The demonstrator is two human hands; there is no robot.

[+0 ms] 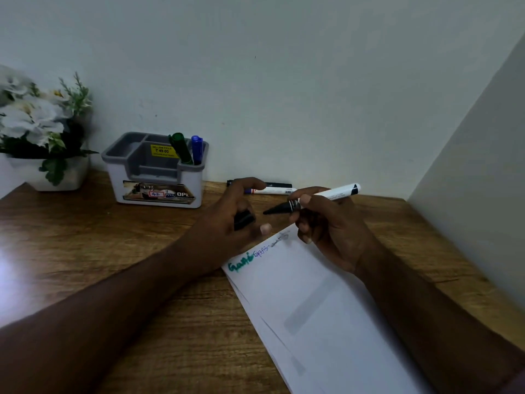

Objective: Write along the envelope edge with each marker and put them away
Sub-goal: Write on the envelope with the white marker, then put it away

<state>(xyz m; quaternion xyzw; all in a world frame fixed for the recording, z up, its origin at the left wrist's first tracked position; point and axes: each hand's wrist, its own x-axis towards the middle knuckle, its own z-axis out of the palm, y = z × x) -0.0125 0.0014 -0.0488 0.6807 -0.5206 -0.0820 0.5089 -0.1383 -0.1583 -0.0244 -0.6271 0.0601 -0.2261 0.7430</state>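
Note:
A white envelope (312, 302) lies on the wooden desk, with green, blue and faint black writing along its far edge. My right hand (326, 226) grips an uncapped black marker (326, 196), its tip pointing left above the envelope's far corner. My left hand (235, 214) holds the marker's black cap (243, 220) just left of the tip, a small gap between them. A green marker (180, 147) and a blue marker (196, 149) stand in the grey-and-white organizer (156, 177). Two more markers (272, 189) lie by the wall behind my hands.
A white pot of white flowers (42, 129) stands at the far left beside the organizer. The wall runs close behind the desk and a partition (477, 166) closes off the right side. Bare wood (99, 251) shows left of the envelope.

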